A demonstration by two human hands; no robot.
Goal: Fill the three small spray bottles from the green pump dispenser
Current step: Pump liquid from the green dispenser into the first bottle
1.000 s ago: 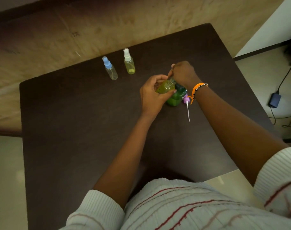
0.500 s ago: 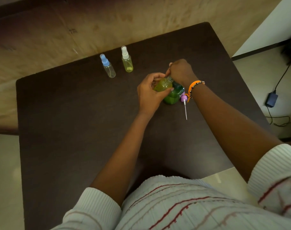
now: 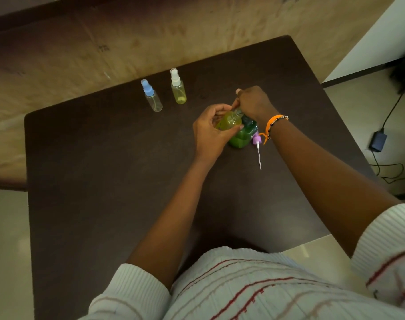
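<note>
Over the table point(image 3: 104, 181), an uncapped bottle point(image 3: 228, 121) is being gripped by the left hand point(image 3: 208, 135) while the dispenser point(image 3: 243, 137) is being pressed by the curled right hand point(image 3: 252, 103), so liquid is likely being risked down the neck if the spout slips.

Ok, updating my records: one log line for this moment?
left hand grips open bottle | right hand on green dispenser | purple sprayer on table

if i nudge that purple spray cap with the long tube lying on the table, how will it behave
The purple spray cap looks small and plastic, so probably very light. Lying on its side, its round head may roll or pivot. Its thin dip tube would likely flex.
</note>
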